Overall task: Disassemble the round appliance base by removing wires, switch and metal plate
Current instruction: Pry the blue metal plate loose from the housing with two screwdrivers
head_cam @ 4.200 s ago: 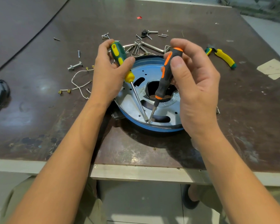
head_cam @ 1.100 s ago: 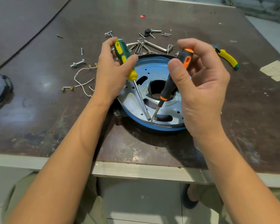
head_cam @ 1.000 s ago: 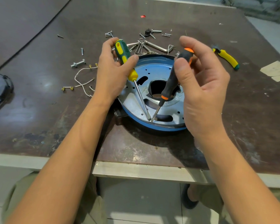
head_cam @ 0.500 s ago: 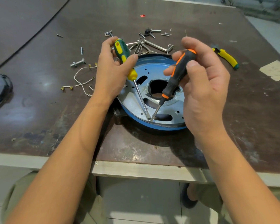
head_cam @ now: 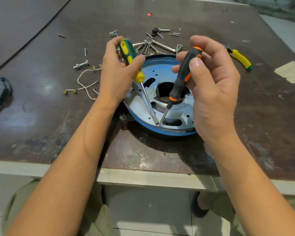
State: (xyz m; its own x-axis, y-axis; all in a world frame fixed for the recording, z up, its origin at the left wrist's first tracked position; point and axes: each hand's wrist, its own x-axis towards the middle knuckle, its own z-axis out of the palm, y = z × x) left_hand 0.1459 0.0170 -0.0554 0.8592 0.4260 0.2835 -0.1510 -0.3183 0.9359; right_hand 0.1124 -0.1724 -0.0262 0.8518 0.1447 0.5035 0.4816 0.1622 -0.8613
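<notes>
Prying stage: left hand (head_cam: pixel 119 77) gripped a green-yellow screwdriver (head_cam: pixel 128 53), fingers (head_cam: pixel 197 72) of the right hand (head_cam: pixel 213 92) held a black-orange screwdriver (head_cam: pixel 186 70), tips meeting at the near edge of the silver metal plate (head_cam: pixel 140 106) in the round blue base (head_cam: pixel 167 132) on the worktop (head_cam: pixel 41 108); next likely needed upward leverage.

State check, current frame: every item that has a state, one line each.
left hand, grips green-yellow screwdriver
right hand, pinches black-orange screwdriver
green-yellow screwdriver, tilted, tip at near edge of metal plate
black-orange screwdriver, tilted, tip beside the other tip
metal plate, seated in round base
round base, flat on table
wires, detached, loose on table
pliers, lying unheld
</notes>
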